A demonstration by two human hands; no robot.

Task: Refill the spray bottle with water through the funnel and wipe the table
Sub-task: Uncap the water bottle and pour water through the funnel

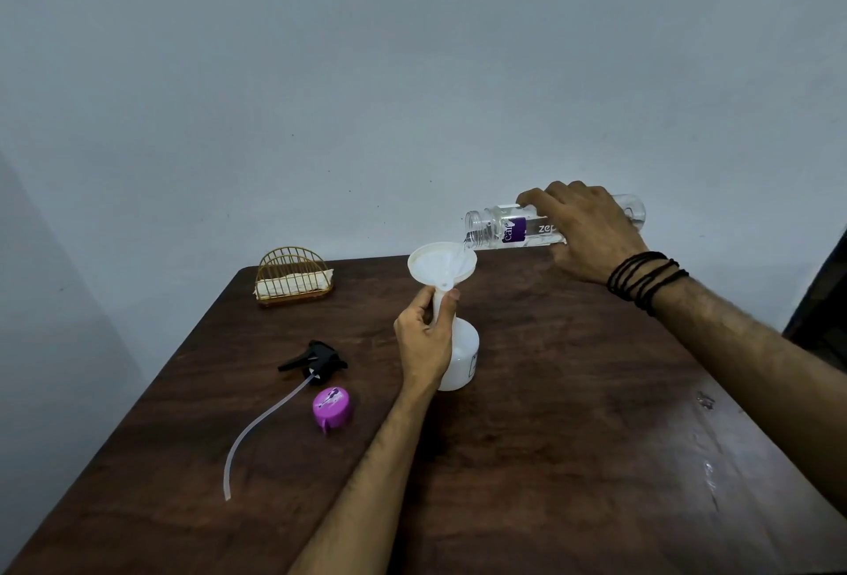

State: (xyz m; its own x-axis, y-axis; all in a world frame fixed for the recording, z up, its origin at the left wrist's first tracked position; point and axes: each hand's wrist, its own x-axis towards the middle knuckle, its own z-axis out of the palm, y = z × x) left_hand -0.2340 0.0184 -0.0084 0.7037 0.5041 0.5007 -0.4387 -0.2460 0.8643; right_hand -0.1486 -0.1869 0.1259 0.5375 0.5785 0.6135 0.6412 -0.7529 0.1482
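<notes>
Two bottles: clear bottle [518, 228] tipped, water entering funnel [441, 264]

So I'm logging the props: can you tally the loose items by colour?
White: 2, the funnel and spray bottle
Clear: 1, the water bottle
Black: 1, the spray head
Purple: 1, the cap
Gold: 1, the wire holder
Total: 6

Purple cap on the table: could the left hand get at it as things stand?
Probably not right away: the purple cap lies uncovered just beside the left forearm, but the left hand grips the funnel stem on the spray bottle mid-pour.
</notes>
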